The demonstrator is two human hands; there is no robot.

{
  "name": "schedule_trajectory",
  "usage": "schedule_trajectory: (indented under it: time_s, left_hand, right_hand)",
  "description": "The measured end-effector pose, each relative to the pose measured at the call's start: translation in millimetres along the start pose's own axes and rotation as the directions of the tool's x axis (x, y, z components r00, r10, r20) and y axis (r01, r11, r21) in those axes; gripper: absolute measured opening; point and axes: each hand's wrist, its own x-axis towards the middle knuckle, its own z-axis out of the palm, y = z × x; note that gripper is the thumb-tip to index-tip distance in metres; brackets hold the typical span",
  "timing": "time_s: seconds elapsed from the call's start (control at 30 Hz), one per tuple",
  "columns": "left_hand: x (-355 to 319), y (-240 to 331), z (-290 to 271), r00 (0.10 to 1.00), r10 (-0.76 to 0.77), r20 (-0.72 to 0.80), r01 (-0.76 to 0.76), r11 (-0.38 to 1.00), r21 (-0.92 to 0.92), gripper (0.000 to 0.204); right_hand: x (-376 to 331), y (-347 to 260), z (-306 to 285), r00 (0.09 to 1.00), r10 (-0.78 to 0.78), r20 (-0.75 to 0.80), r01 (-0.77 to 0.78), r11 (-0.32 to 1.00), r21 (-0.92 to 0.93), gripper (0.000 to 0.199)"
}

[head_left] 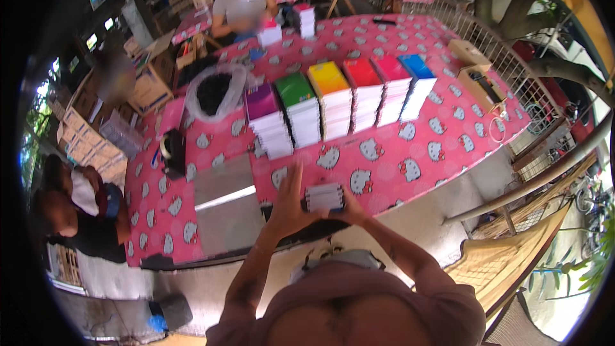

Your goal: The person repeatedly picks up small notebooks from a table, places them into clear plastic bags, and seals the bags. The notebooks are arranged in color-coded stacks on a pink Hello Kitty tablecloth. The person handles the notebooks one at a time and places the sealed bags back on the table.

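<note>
A short stack of small notebooks [324,197], pale page edges and dark covers showing, is at the table's near edge between my hands. My right hand [350,209] grips its right end, with the fingers partly hidden behind it. My left hand [289,210] is at the stack's left end with its fingers stretched out and pointing away from me; its thumb lies close to the stack. Beyond them stands a row of tall notebook piles with purple [262,102], green [295,91], yellow [328,78], red [362,73], pink [392,69] and blue [416,67] covers.
The table has a pink patterned cover [442,147]. Left of the piles are a plastic bag with black contents [214,93], a tape dispenser [173,152] and a grey board [224,182]. An open carton [483,90] lies at right. A co-worker [242,6] handles notebooks across the table; others sit at left.
</note>
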Motion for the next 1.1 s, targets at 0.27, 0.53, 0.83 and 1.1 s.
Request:
schedule_trajectory:
  time_s: [0.27,0.53,0.83,1.1]
  left_hand:
    - [5.7,24.2,38.2,0.98,0.133,0.149,-0.192,0.831,0.522,0.099]
    - [-17.6,-23.9,6.8,0.992,-0.123,0.019,0.111,0.941,0.321,0.076]
    - [-136.4,-190.4,-138.4,0.407,-0.877,-0.256,0.579,0.464,-0.671,0.068]
    - [-134.1,-237.2,-105.0,0.386,-0.921,-0.053,0.654,0.314,-0.688,0.076]
  right_hand:
    - [5.1,8.9,1.5,1.0,0.009,-0.003,-0.009,0.999,-0.035,0.067]
    - [29.3,-58.3,29.2,0.99,-0.051,0.133,0.094,0.935,-0.343,0.082]
    - [114.8,-18.5,179.4,0.919,-0.199,0.339,0.375,0.704,-0.603,0.065]
    - [135.9,-23.4,161.3,0.837,0.309,0.451,0.333,0.365,-0.869,0.111]
